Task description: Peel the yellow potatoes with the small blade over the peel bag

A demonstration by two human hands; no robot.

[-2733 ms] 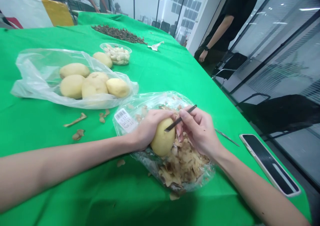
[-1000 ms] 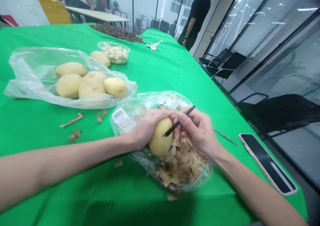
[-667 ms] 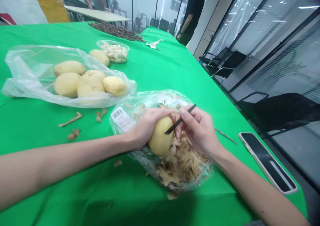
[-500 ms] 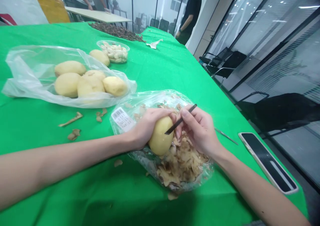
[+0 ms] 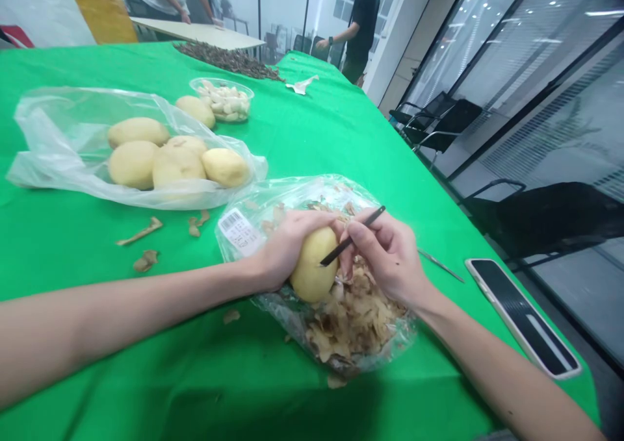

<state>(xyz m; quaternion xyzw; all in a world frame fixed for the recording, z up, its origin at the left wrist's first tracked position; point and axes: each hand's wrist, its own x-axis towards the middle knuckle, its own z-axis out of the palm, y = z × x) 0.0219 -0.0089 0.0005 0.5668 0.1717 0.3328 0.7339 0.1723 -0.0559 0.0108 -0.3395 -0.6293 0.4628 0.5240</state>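
Observation:
My left hand (image 5: 287, 246) is wrapped round a peeled yellow potato (image 5: 312, 278), holding it from the left above a clear plastic bag (image 5: 283, 194). Between the thumb and fingers of my right hand (image 5: 387, 252) is a thin dark blade-like tool (image 5: 353, 235). Its slanted lower tip touches the potato's face, where a small pale mark shows. Below both hands, brown potato peelings (image 5: 351, 327) lie heaped on the clear bag, which carries a white barcode label (image 5: 240, 232).
To the left, a translucent bag (image 5: 63, 142) holds several peeled potatoes (image 5: 178, 162). Behind it stands a tub of garlic cloves (image 5: 227, 101). A thin metal tool (image 5: 441, 265) and a phone (image 5: 524, 317) lie at right on the green cloth (image 5: 312, 136). Two people (image 5: 363, 25) stand beyond.
The tool's tip has shifted slightly down and left on the potato, and a small mark shows there. The person in black at the back has moved left and stretched out an arm.

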